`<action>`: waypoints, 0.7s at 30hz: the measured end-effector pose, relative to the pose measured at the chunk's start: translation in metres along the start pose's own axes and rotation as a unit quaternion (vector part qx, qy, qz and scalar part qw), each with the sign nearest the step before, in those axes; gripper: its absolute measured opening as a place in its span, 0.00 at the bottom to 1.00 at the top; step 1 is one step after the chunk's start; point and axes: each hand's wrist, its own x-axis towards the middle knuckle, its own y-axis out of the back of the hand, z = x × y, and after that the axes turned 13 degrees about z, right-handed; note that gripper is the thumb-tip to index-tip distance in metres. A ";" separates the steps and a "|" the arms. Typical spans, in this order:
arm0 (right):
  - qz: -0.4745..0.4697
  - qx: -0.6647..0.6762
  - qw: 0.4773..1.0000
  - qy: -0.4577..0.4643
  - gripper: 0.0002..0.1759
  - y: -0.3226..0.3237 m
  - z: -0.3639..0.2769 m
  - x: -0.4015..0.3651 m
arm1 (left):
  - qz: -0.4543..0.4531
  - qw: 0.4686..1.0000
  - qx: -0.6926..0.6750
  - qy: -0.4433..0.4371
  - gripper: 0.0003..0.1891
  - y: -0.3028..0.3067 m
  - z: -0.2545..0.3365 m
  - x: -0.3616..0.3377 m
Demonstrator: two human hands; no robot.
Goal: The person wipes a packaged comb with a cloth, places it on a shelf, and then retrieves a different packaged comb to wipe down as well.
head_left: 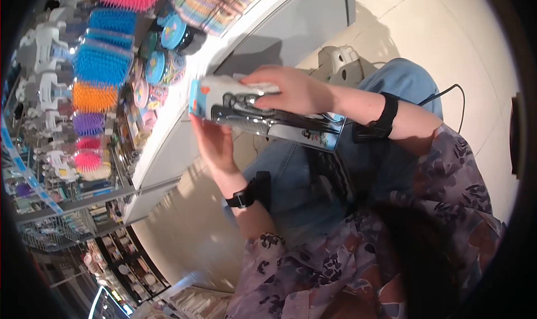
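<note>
A blister package [291,135] with a dark comb, black-handled scissors-like tools and a blue-edged card is held above my lap, tilted across the view. My right hand [291,90] grips it from above, its thumb and fingers over the upper edge and front. At the package's left end, my left hand [215,145] holds the lower corner, with some fingers hidden behind the card. Both wrists wear black bands.
Hanging brushes [103,64] in blue, orange, purple and pink fill the rack at left. Hair ties and tubs [174,32] stand near the white shelf edge [162,145]. A pale object [341,64] and a black cable lie beyond my knee.
</note>
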 end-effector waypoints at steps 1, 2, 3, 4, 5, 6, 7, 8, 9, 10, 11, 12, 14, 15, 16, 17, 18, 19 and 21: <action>-0.007 0.005 1.000 -0.003 0.23 -0.003 0.002 0.000 | 0.023 1.000 0.003 0.005 0.24 -0.029 -0.009 -0.010; 0.009 -0.015 1.000 0.023 0.23 -0.005 0.004 -0.001 | 0.011 1.000 0.026 0.011 0.25 -0.028 -0.020 -0.010; 0.026 -0.035 0.998 0.049 0.23 -0.007 0.006 -0.002 | -0.002 0.999 0.049 0.019 0.26 -0.025 -0.030 -0.008; 0.028 -0.049 0.997 0.053 0.23 -0.008 0.008 -0.004 | 0.018 0.997 0.018 0.068 0.25 -0.024 -0.038 -0.005; 0.022 -0.047 0.997 0.051 0.23 -0.009 0.008 -0.005 | -0.033 0.992 -0.053 0.112 0.25 -0.026 -0.045 -0.002; 0.041 -0.089 0.993 0.059 0.24 -0.009 0.007 -0.006 | -0.062 0.986 -0.077 0.131 0.25 -0.023 -0.049 0.002; 0.060 -0.132 0.987 0.067 0.24 -0.008 0.006 -0.007 | -0.092 0.979 -0.102 0.150 0.25 -0.022 -0.050 0.003; 0.071 -0.118 0.989 0.053 0.26 -0.009 0.003 -0.008 | -0.091 0.979 -0.107 0.149 0.25 -0.022 -0.050 0.003; 0.068 -0.120 0.989 0.052 0.26 -0.010 0.002 -0.007 | -0.060 0.986 -0.098 0.121 0.25 -0.022 -0.050 0.003; 0.061 -0.166 0.978 0.109 0.28 -0.011 0.001 -0.008 | -0.030 0.991 -0.086 0.094 0.25 -0.025 -0.049 0.002; 0.055 -0.211 0.962 0.166 0.30 -0.011 0.000 -0.008 | -0.031 0.991 -0.086 0.095 0.25 -0.026 -0.049 0.002; 0.018 -0.259 0.943 0.210 0.33 -0.011 0.001 -0.008 | -0.069 0.991 -0.093 0.066 0.24 -0.027 -0.048 0.002; -0.030 -0.267 0.938 0.219 0.34 -0.014 0.003 -0.012 | -0.064 0.996 -0.060 -0.007 0.27 -0.032 -0.047 0.002; -0.079 -0.273 0.932 0.226 0.34 -0.016 0.004 -0.014 | -0.065 0.996 -0.058 -0.007 0.27 -0.030 -0.046 0.002; -0.109 -0.285 0.919 0.249 0.33 -0.015 0.003 -0.015 | -0.074 0.991 -0.113 0.013 0.28 -0.029 -0.044 0.002; -0.108 -0.285 0.919 0.250 0.33 -0.014 0.003 -0.015 | -0.082 0.982 -0.168 0.032 0.28 -0.029 -0.043 0.001; -0.149 -0.266 0.919 0.250 0.33 -0.013 0.002 -0.016 | -0.056 0.991 -0.119 0.004 0.29 -0.030 -0.044 0.001; -0.190 -0.245 0.917 0.251 0.33 -0.013 0.002 -0.016 | -0.056 0.991 -0.119 0.003 0.29 -0.030 -0.044 0.001; -0.144 -0.249 0.920 0.267 0.33 -0.014 0.005 -0.017 | -0.074 0.984 -0.160 0.021 0.33 -0.028 -0.043 0.001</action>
